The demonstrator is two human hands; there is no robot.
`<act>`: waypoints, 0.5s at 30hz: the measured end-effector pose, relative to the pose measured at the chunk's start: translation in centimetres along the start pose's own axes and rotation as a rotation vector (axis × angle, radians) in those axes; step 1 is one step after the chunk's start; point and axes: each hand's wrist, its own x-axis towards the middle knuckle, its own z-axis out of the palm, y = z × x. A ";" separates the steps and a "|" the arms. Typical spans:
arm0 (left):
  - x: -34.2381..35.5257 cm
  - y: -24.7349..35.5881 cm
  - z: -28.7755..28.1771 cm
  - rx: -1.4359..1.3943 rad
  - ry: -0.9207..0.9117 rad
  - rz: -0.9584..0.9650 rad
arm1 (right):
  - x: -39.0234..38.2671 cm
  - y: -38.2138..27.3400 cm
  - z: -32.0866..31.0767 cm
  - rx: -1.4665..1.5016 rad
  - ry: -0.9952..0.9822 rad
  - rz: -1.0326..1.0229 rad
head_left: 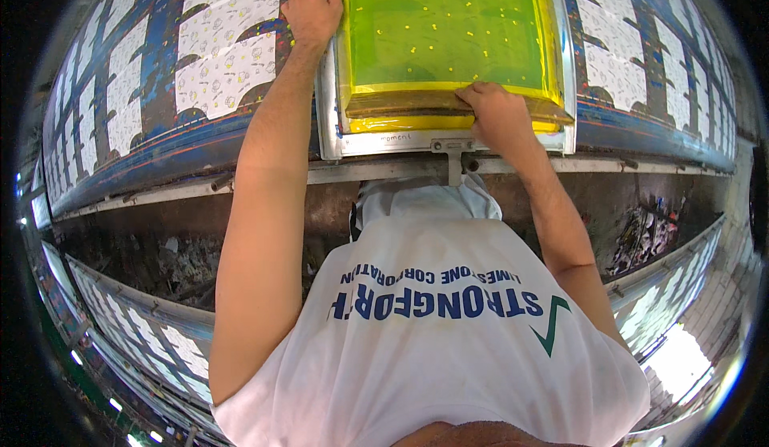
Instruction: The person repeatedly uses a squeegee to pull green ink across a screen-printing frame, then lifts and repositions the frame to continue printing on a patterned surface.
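A screen printing frame [329,118] with metal rails and a translucent yellow-green mesh [448,34] lies across the long blue table ahead of me. My left hand [312,13] is at its far left rail, fingers curled against the edge, though the fingertips are partly hidden. Along the near end of the mesh rests a wide squeegee [400,104], brownish and bar-shaped. Closed over the middle of this bar is my right hand [498,114], its thumb side toward the mesh. Small yellow spots dot the mesh, and darker shapes show through it.
White printed fabric pieces [228,42] lie in rows on the table [152,138] to the left, with more fabric pieces [609,34] on the right. A metal rail [280,176] with a bracket [454,159] runs along the near edge. Behind me stands another table with fabric pieces [186,351].
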 end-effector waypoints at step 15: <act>0.4 0.6 -1.3 -0.015 -0.101 -0.047 | -4.2 -0.3 -0.9 0.160 -0.189 -0.024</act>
